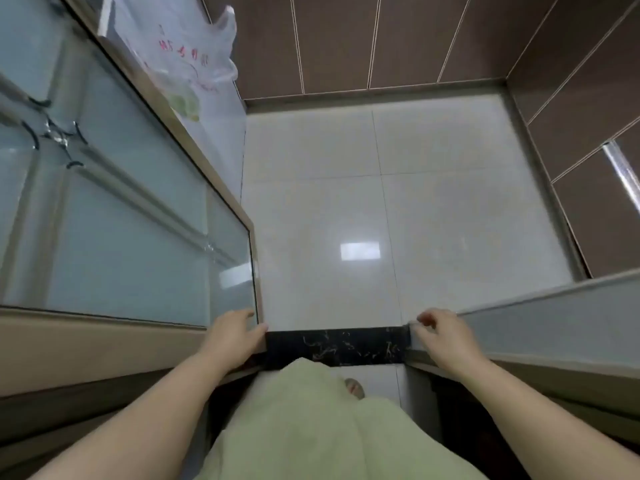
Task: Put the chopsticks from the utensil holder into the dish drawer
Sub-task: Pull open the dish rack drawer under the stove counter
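Observation:
No chopsticks, utensil holder or dish drawer show in the head view. I look down at a doorway with two sliding doors. My left hand (235, 336) grips the vertical edge of the left frosted-glass door (138, 220), fingers wrapped round its beige frame. My right hand (440, 336) has its curled fingers on the edge of the right sliding door (554, 317). Between the hands lies a black marble threshold (336, 344). My pale green garment fills the bottom centre.
Past the threshold is a small room with a glossy white tile floor (381, 202) and brown tiled walls (346, 39). A white plastic bag (187, 64) hangs at the upper left. A shiny metal pipe (623, 171) runs along the right wall.

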